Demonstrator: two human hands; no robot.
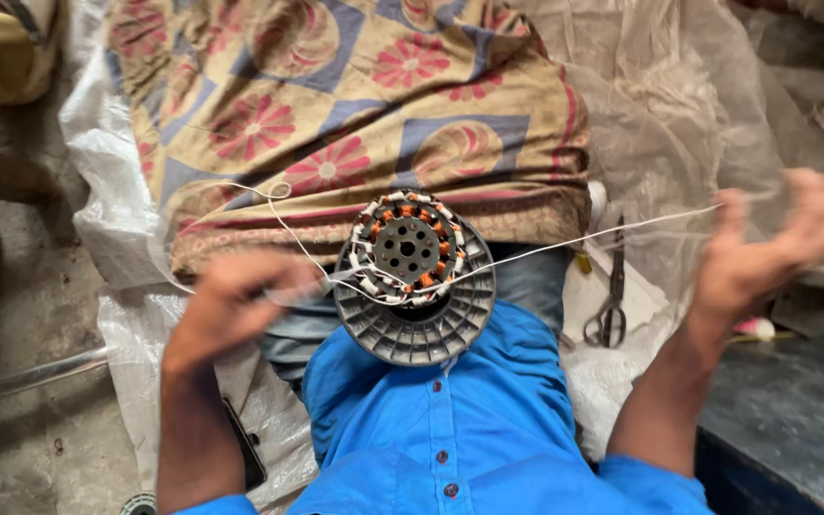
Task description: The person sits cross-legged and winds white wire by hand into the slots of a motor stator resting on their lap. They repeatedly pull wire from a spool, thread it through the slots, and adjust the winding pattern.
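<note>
Resting on the person's lap, against the blue shirt, is a round grey motor part with slots around its rim and orange wire coils tied with white bands near its middle. A thin white string runs from the coils out to both sides. The left hand is just beside the motor part, on its left, with fingers curled in and pinched on the string close to the coils. The right hand is well apart from the motor part, up and off to the right. It looks blurry, its fingers are bent and partly spread, and the string stretches tight toward it; I cannot tell for sure how it grips the string. More string makes a loose loop over a flowered cloth that covers the person's legs. A pair of scissors lies shut on a white sheet to the right of the lap, between the motor part and the right arm. Clear plastic sheeting is spread under and around everything. A metal rod lies on the grey floor at the left.
</note>
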